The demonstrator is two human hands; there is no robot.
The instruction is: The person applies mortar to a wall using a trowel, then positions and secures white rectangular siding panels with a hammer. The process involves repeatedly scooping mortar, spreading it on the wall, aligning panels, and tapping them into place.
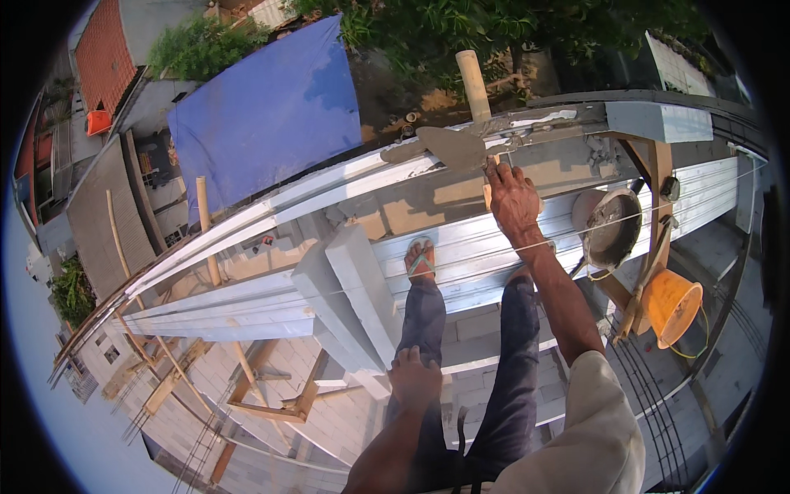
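Note:
My right hand (512, 201) grips a trowel whose grey, mortar-coated blade (451, 148) lies over a narrow strip of wet mortar (399, 151) along the upper ledge. A pale piece of wood (489, 194) shows beside my fingers. My left hand (413, 379) rests on my left leg near the knee, its fingers bent loosely and apart, with nothing visible in them. My feet, one in a sandal (420, 259), stand on white ribbed metal sheeting (477, 237) below the ledge. A taut string crosses in front of my right forearm.
At right are a mortar bucket (615, 230), a wooden post (658, 173) and an orange bucket (671, 308). Grey blocks (358, 292) stand left of my legs. Bamboo poles (474, 86), rebar and a drop to lower structures surround the high narrow footing. A blue tarp (263, 115) lies beyond the edge.

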